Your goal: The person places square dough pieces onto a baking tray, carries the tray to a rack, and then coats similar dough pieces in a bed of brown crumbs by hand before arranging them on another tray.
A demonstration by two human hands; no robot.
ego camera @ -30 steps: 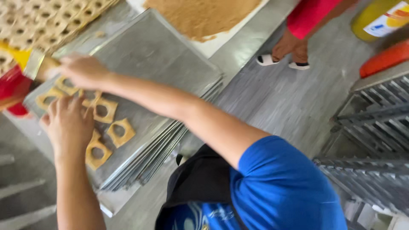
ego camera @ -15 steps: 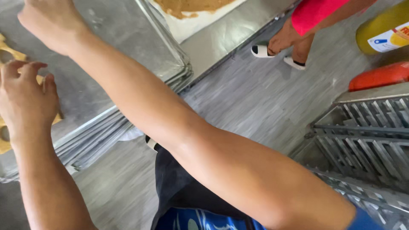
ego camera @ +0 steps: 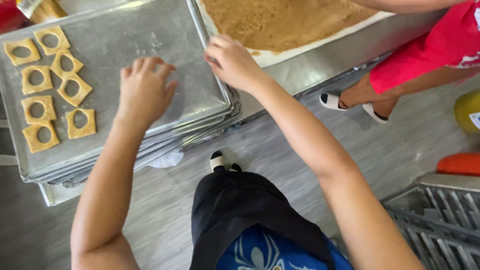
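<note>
The left hand (ego camera: 145, 92) rests on the bare middle of the top baking tray (ego camera: 200, 100), fingers spread open and holding nothing. The right hand (ego camera: 232, 62) sits at the tray's right rim, fingers curled loosely; whether they grip the rim cannot be told. The tray tops a stack of trays (ego camera: 210, 127) on the table (ego camera: 300, 70). Square ring-shaped dough pieces (ego camera: 50, 90) lie along its left side, well apart from both hands. A rolled dough sheet (ego camera: 280, 20) lies just beside the right hand.

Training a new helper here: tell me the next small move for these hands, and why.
Probably the right hand lifts dough from the rolled dough sheet beside it: both hands look empty, and the top baking tray holds square cut-outs only at one end.
</note>
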